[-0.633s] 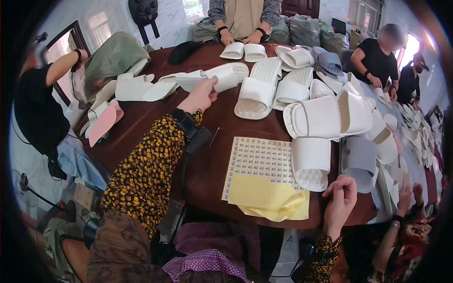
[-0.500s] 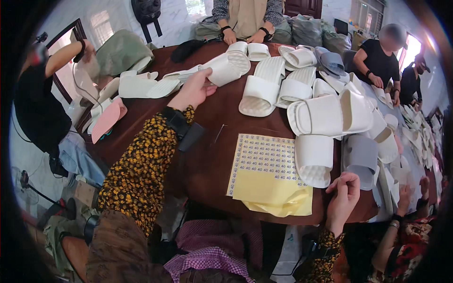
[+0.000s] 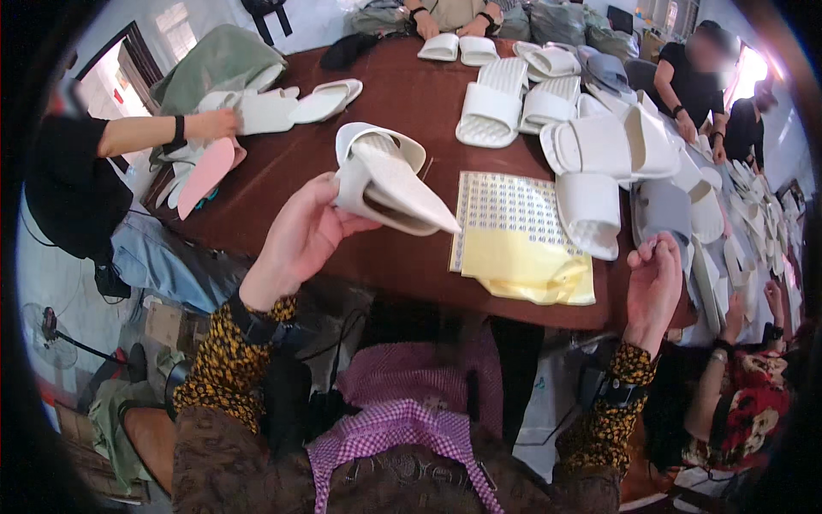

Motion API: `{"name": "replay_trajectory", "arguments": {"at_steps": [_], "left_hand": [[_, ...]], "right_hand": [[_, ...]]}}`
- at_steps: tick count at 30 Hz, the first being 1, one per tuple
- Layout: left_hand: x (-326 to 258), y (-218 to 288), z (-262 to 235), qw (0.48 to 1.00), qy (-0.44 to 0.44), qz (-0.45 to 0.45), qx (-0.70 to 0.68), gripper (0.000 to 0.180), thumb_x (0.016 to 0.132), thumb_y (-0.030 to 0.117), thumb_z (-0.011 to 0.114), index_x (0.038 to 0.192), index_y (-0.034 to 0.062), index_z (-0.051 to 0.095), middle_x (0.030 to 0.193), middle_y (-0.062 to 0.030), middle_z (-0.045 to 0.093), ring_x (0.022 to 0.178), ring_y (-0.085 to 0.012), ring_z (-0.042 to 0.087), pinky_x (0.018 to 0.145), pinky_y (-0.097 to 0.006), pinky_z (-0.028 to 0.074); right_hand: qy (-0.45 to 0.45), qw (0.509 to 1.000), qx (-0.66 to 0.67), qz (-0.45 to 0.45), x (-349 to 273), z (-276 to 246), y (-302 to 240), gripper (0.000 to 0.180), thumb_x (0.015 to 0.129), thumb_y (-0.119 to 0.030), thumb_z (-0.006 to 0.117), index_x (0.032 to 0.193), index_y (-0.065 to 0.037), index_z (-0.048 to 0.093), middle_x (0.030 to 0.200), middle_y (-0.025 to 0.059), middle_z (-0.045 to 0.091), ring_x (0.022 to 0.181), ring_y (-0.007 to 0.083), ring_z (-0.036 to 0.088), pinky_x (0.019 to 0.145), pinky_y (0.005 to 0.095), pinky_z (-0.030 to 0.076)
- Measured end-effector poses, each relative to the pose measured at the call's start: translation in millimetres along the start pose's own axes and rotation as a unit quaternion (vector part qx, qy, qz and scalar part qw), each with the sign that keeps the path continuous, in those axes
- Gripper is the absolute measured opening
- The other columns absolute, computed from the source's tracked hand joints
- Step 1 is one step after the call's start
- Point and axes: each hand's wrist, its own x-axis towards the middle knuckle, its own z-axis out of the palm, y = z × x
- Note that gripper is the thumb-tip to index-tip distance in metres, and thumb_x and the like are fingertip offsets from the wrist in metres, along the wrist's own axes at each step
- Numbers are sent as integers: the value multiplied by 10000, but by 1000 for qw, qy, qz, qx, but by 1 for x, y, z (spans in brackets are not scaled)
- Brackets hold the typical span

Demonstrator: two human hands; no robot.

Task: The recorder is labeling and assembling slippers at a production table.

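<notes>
My left hand (image 3: pixel 304 227) grips a pair of white slide slippers (image 3: pixel 390 184) that look nested together, held tilted above the near left part of the table. My right hand (image 3: pixel 655 283) is closed with fingertips pinched, just in front of a grey slide slipper (image 3: pixel 664 210); anything between the fingertips is too small to make out. Between my hands lies a yellow sheet of small printed stickers (image 3: pixel 522 265), its upper part still covered with white labels. A white slipper (image 3: pixel 589 210) overlaps the sheet's right edge.
More white slippers (image 3: pixel 491 103) lie across the brown-covered table (image 3: pixel 377 94), piled toward the right. At the left, a person's hand (image 3: pixel 214 124) touches white slippers beside a pink one (image 3: pixel 210 180). Others work at the far edge and right. A green sack (image 3: pixel 227 73) stands far left.
My left hand has brought the white slippers back toward me from the table's far middle. The person at the left has lowered an arm onto the slippers. My view has shifted.
</notes>
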Motion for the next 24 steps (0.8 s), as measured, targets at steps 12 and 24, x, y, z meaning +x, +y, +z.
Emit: {"name": "replay_trajectory", "arguments": {"at_steps": [12, 24], "left_hand": [[-87, -72, -19, 997, 44, -13, -68, 226, 861, 132, 476, 1022, -22, 507, 1018, -119, 597, 967, -210, 583, 901, -378, 435], [-99, -93, -23, 992, 71, -35, -96, 244, 907, 167, 441, 1058, -16, 499, 1009, -85, 604, 958, -190, 585, 908, -365, 433]], "right_hand": [[-265, 880, -394, -22, -140, 104, 32, 381, 766, 14, 656, 1120, -3, 518, 720, 31, 485, 631, 121, 480, 582, 251, 433], [-343, 816, -419, -205, -170, 115, 59, 417, 716, 81, 633, 1122, -3, 584, 803, 129, 542, 686, 254, 580, 605, 318, 487]]}}
